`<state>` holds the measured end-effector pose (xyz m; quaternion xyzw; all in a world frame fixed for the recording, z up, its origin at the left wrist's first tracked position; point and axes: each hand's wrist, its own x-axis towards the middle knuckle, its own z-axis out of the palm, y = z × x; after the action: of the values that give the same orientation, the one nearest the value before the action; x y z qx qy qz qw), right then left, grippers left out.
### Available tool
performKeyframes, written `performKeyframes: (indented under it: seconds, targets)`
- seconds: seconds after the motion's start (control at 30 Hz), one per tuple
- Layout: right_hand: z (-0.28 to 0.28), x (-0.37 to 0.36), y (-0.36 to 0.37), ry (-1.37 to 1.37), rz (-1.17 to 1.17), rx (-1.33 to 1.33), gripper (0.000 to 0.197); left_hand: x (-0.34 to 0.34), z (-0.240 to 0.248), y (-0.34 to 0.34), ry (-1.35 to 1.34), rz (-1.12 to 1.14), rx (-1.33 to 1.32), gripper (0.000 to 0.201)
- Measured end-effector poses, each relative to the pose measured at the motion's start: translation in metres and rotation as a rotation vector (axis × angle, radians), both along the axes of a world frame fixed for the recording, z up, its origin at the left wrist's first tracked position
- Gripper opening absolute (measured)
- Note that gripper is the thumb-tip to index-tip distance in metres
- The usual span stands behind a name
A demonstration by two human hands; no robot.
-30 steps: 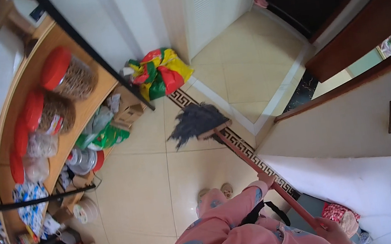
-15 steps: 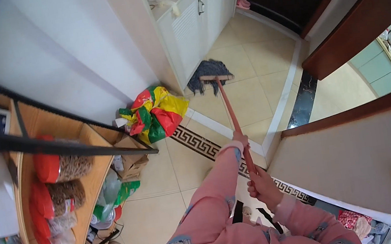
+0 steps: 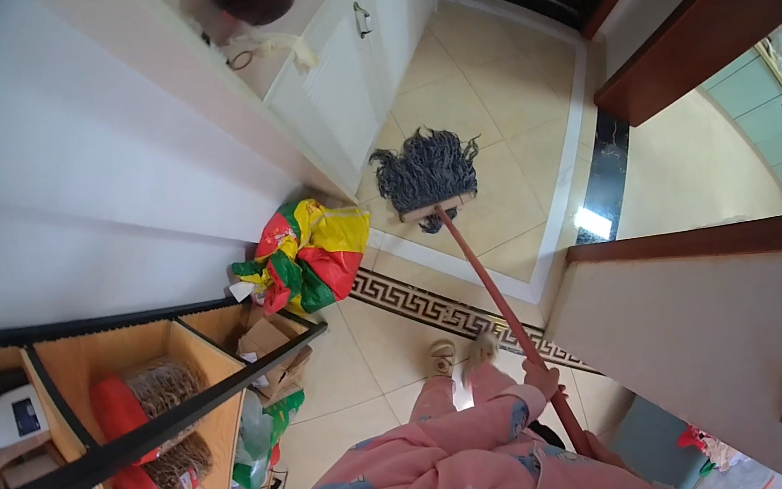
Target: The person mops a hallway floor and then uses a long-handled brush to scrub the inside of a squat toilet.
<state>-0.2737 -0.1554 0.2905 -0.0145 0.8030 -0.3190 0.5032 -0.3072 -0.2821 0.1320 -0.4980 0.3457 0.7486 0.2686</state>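
Observation:
A mop (image 3: 491, 292) with a reddish wooden handle slants across the floor, its dark grey string head (image 3: 427, 166) spread on the beige tiles near the white cabinet. My left hand (image 3: 541, 381) is wrapped round the handle partway down. Closer to my body, my right hand (image 3: 602, 451) closes on the upper end of the same handle, partly hidden by the handle and my sleeve. Both arms are in pink patterned sleeves.
A red, yellow and green plastic bag (image 3: 317, 256) rests against the wall left of the mop. Shelves (image 3: 219, 412) with red-lidded jars stand at the left. A white cabinet (image 3: 340, 70) runs along the far side; a pale door (image 3: 707, 329) is at the right.
Both hands have drawn back toward my body along with the handle. The mop head has come nearer, its strings now trailing away from me. My shoes have come into view.

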Motion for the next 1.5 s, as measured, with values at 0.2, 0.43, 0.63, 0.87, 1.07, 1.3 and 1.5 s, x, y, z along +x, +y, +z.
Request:
performKeyframes:
  seconds: [0.2, 0.43, 0.63, 0.87, 1.07, 1.3, 1.5]
  targets:
    - [-0.042, -0.081, -0.086, -0.148, -0.118, 0.000, 0.054, -0.102, -0.096, -0.080, 0.090, -0.100, -0.227, 0.040]
    - [-0.022, -0.131, -0.068, -0.102, -0.004, 0.072, 0.050, -0.147, -0.108, -0.091, 0.176, -0.266, -0.243, 0.030]
    - [0.029, -0.108, -0.016, -0.081, -0.176, 0.199, 0.053, -0.125, -0.134, -0.048, -0.273, 0.151, 0.212, 0.021]
    - [0.058, -0.115, -0.072, -0.214, -0.437, 0.295, 0.052, -0.129, -0.157, -0.064, -0.433, -0.130, 0.119, 0.015]
    - [0.048, -0.121, -0.129, -0.248, -0.607, 0.200, 0.052, -0.183, -0.080, -0.162, -0.291, -0.049, 0.221, 0.012]
    - [0.026, -0.114, -0.179, -0.286, -0.771, 0.064, 0.051, -0.146, -0.039, -0.190, -0.387, -0.030, 0.295, 0.025]
    - [0.008, -0.092, -0.198, -0.304, -0.869, -0.027, 0.051, -0.123, -0.098, -0.204, -0.396, -0.200, 0.129, 0.036]
